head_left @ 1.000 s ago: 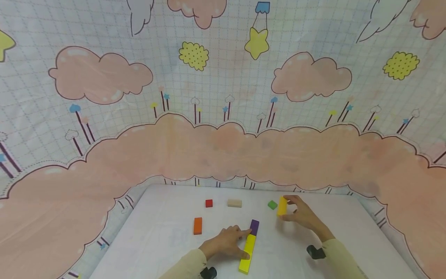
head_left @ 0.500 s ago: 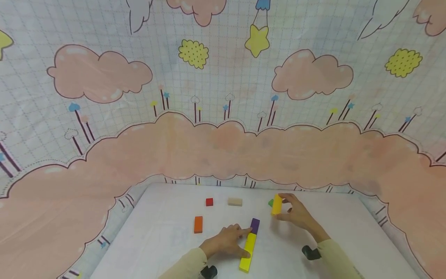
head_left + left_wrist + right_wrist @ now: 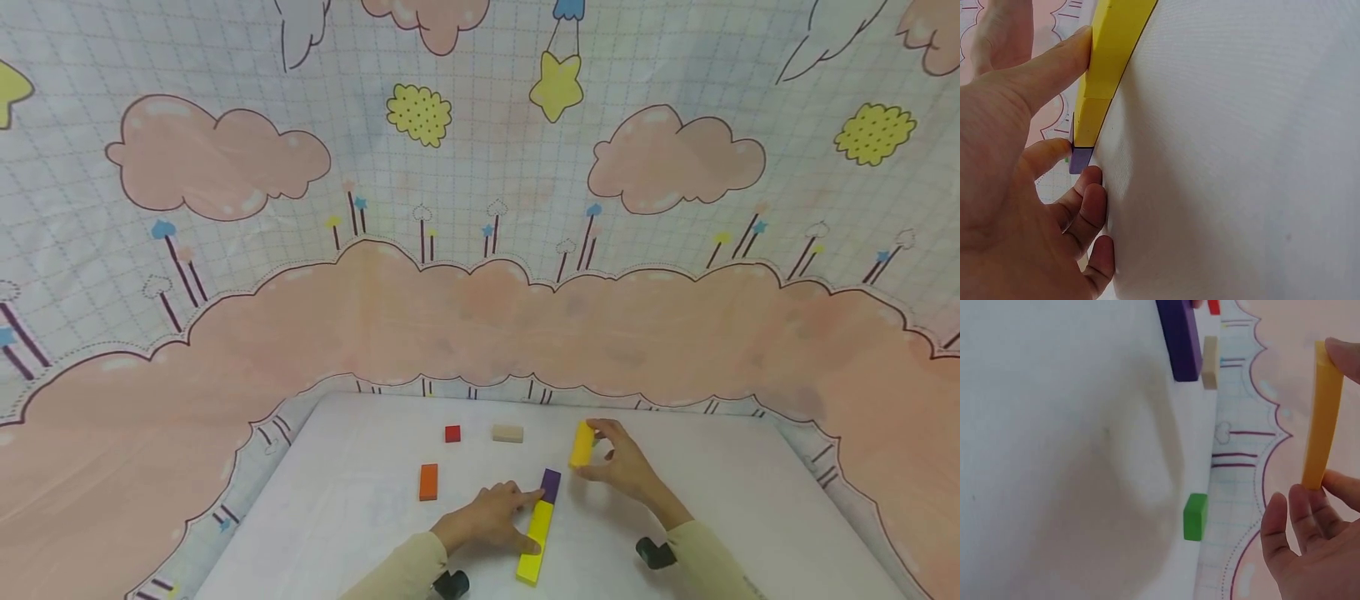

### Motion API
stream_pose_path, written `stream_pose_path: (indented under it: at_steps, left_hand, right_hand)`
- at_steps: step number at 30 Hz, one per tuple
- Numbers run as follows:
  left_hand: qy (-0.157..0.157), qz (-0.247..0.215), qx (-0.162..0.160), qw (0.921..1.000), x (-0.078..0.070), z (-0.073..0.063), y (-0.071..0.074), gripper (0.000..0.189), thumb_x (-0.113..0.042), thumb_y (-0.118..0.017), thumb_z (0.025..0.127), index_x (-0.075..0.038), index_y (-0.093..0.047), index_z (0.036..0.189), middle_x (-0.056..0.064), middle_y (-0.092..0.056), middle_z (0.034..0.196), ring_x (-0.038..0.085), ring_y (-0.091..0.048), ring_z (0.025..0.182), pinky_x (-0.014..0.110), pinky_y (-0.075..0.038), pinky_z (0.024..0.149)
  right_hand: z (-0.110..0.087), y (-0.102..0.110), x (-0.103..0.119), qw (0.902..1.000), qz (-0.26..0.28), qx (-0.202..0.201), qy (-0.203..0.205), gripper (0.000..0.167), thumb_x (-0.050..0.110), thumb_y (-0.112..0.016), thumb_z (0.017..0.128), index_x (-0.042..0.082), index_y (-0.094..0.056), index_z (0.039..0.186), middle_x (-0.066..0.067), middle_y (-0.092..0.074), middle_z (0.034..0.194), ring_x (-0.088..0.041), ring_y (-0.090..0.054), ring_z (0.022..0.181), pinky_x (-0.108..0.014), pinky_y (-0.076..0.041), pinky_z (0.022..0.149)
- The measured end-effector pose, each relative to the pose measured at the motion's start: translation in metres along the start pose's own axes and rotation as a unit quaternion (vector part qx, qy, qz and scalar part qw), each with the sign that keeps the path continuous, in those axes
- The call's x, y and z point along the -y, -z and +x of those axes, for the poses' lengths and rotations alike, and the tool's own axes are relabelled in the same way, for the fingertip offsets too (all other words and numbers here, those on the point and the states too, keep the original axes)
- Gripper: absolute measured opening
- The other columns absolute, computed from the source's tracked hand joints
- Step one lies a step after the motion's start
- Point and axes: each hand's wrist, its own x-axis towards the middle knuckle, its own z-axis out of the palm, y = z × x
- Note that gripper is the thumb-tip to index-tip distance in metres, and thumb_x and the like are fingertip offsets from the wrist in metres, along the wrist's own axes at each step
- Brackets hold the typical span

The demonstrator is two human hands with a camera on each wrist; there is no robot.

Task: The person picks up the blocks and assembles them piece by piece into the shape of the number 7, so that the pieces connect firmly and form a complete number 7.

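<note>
A purple block (image 3: 551, 485) and a yellow stretch of block (image 3: 542, 521) lie end to end on the white table. A faint seam crosses the yellow in the left wrist view. My left hand (image 3: 491, 518) rests along this row's left side, thumb on the yellow and index fingertip on the purple; its other fingers bend toward the table. My right hand (image 3: 626, 467) holds a deeper-yellow block (image 3: 581, 446) by its two ends, thumb at one and fingers at the other, raised above the table to the right of the purple block.
A green block (image 3: 1195, 517) stands on the table, mostly hidden in the head view behind the right hand. Farther left lie a beige block (image 3: 507, 433), a red block (image 3: 452, 433) and an orange block (image 3: 428, 482). A patterned cloth (image 3: 480, 325) hangs behind the table.
My right hand has moved left with the deeper-yellow block, passing in front of the green block and closer to the purple one. The left hand and the row stay put.
</note>
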Motion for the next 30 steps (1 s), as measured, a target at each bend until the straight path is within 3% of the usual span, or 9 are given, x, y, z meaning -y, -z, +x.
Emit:
stream_pose_path:
  at_steps: [21,30]
  left_hand:
    - [-0.016,0.009,-0.003,0.9998,0.002,0.001,0.000,0.078,-0.054,-0.079,0.076,-0.049,-0.042,0.144,-0.005,-0.055,0.108,0.013,-0.048,0.092,0.037,-0.049,0.088]
    - [-0.018,0.013,-0.004,0.9997,0.002,-0.001,0.000,0.077,-0.054,-0.078,0.076,-0.049,-0.043,0.143,-0.005,-0.055,0.108,0.012,-0.048,0.092,0.036,-0.049,0.089]
  right_hand:
    - [0.004,-0.041,0.002,0.9988,0.018,0.001,-0.045,0.086,0.029,-0.088,0.072,0.012,-0.046,0.144,-0.014,-0.042,0.146,-0.031,-0.055,0.121,-0.043,-0.055,0.094]
    - [0.007,-0.049,-0.001,0.9988,-0.004,0.006,-0.047,0.084,0.029,-0.089,0.071,0.009,-0.049,0.141,-0.016,-0.045,0.139,-0.030,-0.061,0.106,-0.044,-0.054,0.094]
